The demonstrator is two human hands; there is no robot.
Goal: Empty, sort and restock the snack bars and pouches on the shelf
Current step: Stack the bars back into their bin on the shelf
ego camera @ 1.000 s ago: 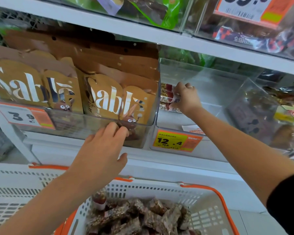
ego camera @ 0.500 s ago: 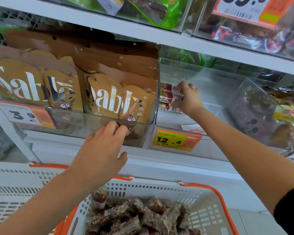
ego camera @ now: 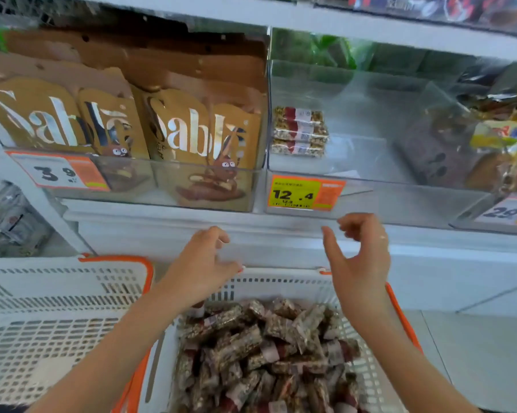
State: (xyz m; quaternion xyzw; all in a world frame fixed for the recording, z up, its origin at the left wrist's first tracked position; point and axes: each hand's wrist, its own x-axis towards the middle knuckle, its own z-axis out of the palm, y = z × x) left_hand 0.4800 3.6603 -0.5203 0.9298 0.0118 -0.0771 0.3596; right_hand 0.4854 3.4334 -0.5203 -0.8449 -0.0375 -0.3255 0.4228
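Lying flat in a stack of 3, the snack bars point(ego camera: 299, 132) occupy the left rear of the clear bin point(ego camera: 370, 201), long axes running left to right. More bars point(ego camera: 266, 353) fill the white basket point(ego camera: 281, 283) below, pointing in mixed directions. Above the basket, the left hand point(ego camera: 202, 268) and right hand point(ego camera: 360, 257) hover with fingers loosely curled, holding nothing. Brown pouches point(ego camera: 188, 135) stand upright in the neighbouring bin.

Your head camera looks forward and down from close range, facing the shelf point(ego camera: 281, 231) straight on, with the white basket point(ego camera: 281, 281) directly below you at the frame's bottom.
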